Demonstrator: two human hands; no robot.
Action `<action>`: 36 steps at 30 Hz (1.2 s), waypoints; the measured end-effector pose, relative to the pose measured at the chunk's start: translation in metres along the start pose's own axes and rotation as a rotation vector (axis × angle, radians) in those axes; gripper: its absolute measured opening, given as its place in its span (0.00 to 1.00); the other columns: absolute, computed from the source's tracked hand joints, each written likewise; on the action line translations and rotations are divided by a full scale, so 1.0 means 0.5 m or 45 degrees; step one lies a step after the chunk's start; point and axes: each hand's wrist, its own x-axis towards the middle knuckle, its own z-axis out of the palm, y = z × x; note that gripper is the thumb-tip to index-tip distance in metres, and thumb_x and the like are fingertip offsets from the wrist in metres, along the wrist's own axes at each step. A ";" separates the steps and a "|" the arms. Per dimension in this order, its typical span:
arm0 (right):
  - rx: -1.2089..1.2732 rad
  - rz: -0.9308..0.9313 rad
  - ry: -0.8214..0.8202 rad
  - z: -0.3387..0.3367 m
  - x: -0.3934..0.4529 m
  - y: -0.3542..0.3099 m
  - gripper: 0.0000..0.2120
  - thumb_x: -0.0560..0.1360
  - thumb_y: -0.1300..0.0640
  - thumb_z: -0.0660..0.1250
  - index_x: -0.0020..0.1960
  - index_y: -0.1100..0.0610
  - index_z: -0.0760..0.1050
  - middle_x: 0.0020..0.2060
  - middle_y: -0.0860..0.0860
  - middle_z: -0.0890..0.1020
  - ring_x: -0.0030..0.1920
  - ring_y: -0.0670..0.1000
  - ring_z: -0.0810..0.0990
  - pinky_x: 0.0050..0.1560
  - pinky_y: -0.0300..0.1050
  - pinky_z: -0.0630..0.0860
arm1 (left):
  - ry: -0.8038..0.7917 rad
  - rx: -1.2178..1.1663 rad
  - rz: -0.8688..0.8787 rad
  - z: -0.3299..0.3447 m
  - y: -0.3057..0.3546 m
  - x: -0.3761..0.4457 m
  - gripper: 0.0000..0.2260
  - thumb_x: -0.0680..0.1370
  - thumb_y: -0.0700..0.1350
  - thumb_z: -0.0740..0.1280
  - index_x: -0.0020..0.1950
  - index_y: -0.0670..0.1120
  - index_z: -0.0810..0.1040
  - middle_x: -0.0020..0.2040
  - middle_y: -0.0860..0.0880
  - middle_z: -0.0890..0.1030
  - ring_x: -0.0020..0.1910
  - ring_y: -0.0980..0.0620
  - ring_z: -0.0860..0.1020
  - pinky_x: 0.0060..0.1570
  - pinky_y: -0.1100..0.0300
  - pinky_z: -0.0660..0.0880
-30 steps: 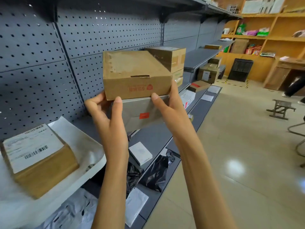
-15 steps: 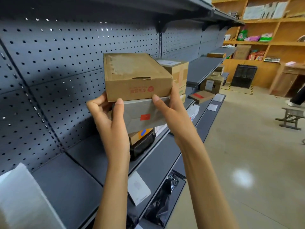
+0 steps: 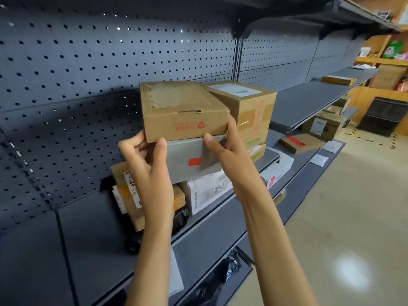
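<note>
Two stacked boxes held at the centre of the frame, clear of the shelf (image 3: 88, 239): a brown box (image 3: 185, 111) resting on a grey box (image 3: 192, 160). The left hand (image 3: 150, 173) and right hand (image 3: 229, 160) clamp the grey box from its two sides, thumbs laid up its front face, tips at the lower edge of the brown box, remaining fingers curled round the sides. Step judged in hand: carrying the pair for placement. The next move calls for a level set-down, perhaps onto the parcels (image 3: 207, 193) lying just below. The brown box bears red print and a logo, unreadable; the grey box has a plain red sticker. The taped box (image 3: 245, 102), right of centre, carries a white label with a barcode, too small to read.
</note>
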 end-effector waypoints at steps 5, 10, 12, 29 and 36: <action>0.061 0.038 -0.128 -0.066 0.053 0.041 0.23 0.84 0.61 0.62 0.77 0.50 0.64 0.66 0.47 0.79 0.59 0.37 0.78 0.52 0.25 0.74 | 0.090 0.034 0.045 0.074 -0.038 -0.011 0.10 0.81 0.39 0.65 0.54 0.53 0.69 0.58 0.52 0.79 0.57 0.55 0.80 0.56 0.62 0.75; 0.094 0.050 -0.225 -0.106 0.086 0.089 0.23 0.83 0.62 0.63 0.77 0.53 0.65 0.65 0.49 0.79 0.55 0.33 0.78 0.51 0.24 0.74 | 0.194 0.126 0.058 0.117 -0.079 -0.032 0.11 0.81 0.39 0.65 0.54 0.55 0.70 0.61 0.48 0.79 0.58 0.54 0.80 0.60 0.59 0.76; 0.121 0.058 -0.248 -0.116 0.097 0.107 0.23 0.83 0.63 0.63 0.77 0.53 0.64 0.65 0.49 0.79 0.56 0.34 0.79 0.52 0.25 0.75 | 0.216 0.149 0.076 0.128 -0.091 -0.036 0.10 0.80 0.41 0.65 0.54 0.56 0.69 0.62 0.45 0.79 0.60 0.51 0.79 0.62 0.56 0.76; 0.242 0.032 -0.284 -0.137 0.133 0.168 0.21 0.83 0.61 0.63 0.75 0.54 0.67 0.67 0.50 0.79 0.68 0.48 0.77 0.70 0.45 0.75 | 0.159 0.232 0.206 0.169 -0.125 -0.061 0.13 0.84 0.37 0.60 0.69 0.41 0.67 0.67 0.52 0.77 0.67 0.56 0.76 0.65 0.63 0.72; 0.224 -0.062 -0.055 -0.126 0.118 0.153 0.29 0.81 0.65 0.66 0.79 0.54 0.63 0.70 0.49 0.77 0.68 0.44 0.77 0.71 0.50 0.74 | 0.089 0.287 0.076 0.134 -0.106 -0.084 0.19 0.83 0.40 0.62 0.74 0.52 0.68 0.69 0.60 0.75 0.69 0.64 0.72 0.69 0.63 0.71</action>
